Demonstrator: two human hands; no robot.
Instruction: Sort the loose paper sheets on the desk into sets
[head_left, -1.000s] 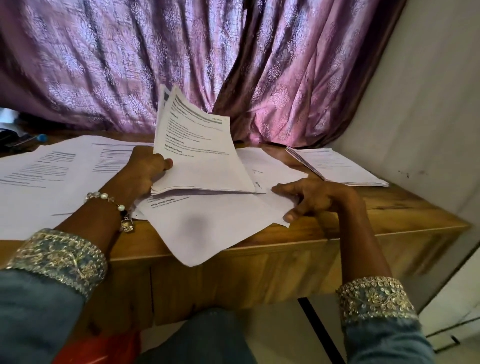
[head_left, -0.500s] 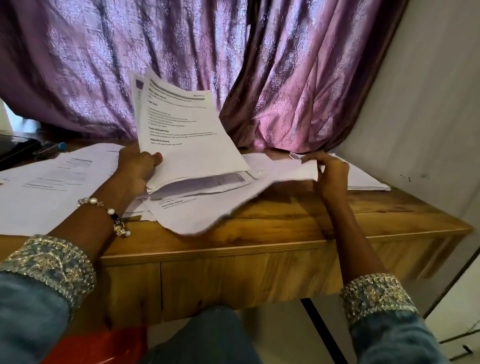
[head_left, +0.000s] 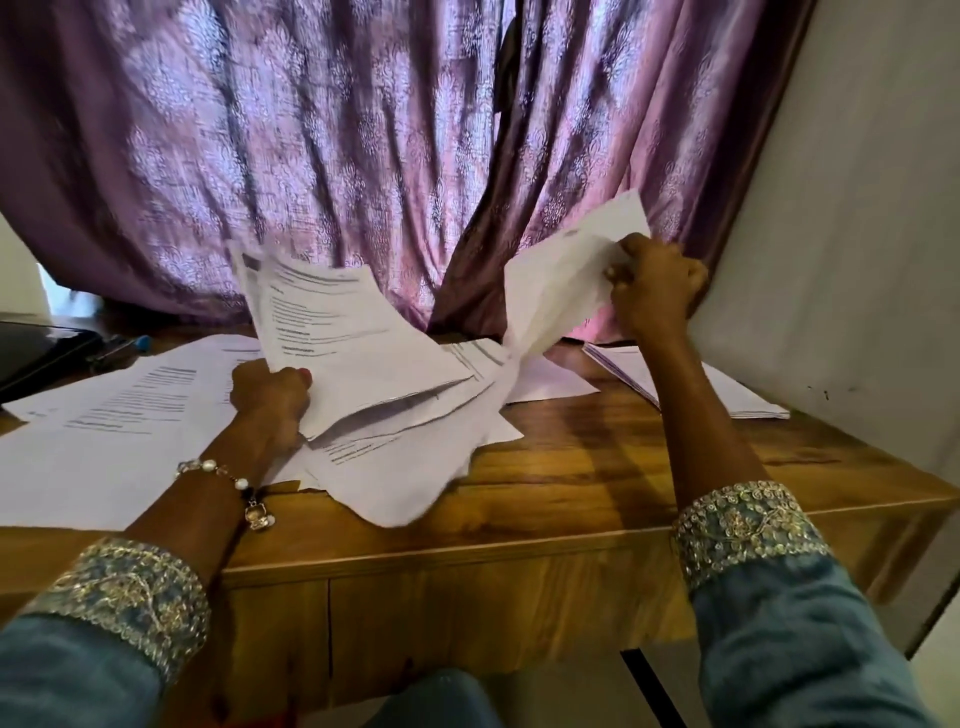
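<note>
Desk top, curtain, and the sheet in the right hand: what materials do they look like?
Desk top: wood or wood-look laminate, warm brown grain with a slight sheen; cannot tell which.
Curtain: woven fabric, purple, glossy, with a paler floral pattern; hangs in soft folds.
Sheet gripped by the right hand: thin white matte paper, bending and creasing as it is lifted.

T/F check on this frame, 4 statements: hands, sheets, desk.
1. The right hand grips a lifted sheet. True.
2. The left hand is empty. False: it holds a raised bundle of printed pages.
3. A neat stack of papers lies at the desk's right end. True.
4. The curtain behind the desk is green. False: it is purple.
</note>
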